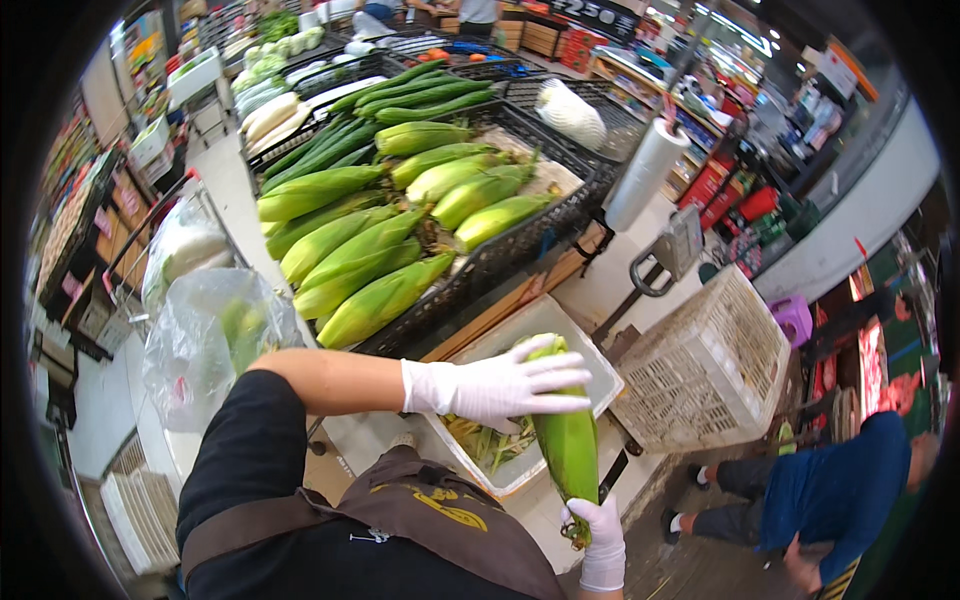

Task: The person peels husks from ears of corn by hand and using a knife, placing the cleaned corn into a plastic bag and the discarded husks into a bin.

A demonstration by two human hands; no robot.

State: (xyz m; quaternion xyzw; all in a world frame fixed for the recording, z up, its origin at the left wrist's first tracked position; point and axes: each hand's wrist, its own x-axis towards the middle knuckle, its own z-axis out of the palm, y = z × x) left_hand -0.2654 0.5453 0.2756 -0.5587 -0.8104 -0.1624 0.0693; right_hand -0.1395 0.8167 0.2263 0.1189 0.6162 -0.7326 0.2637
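Note:
A green ear of corn in its husk (566, 450) slants in front of me over a white foam box (517, 480). Around its stem end, my right hand (602, 536), in a white glove, is closed. My left hand (502, 386), gloved too, lies across the ear's upper part with its fingers spread and extended. Loose husk leaves and trimmings (487, 442) lie in the box under the hands. A dark, blade-like strip (615, 472) shows just above my right hand; whether I hold it, I cannot tell.
Several husked ears (360, 255) fill a black crate (517, 255) ahead, beside cucumbers (427, 97). A plastic bag roll (646, 172) and a scale (679, 240) stand right of it. A white slatted crate (697, 367) flanks the box. A person (825, 487) stands at right.

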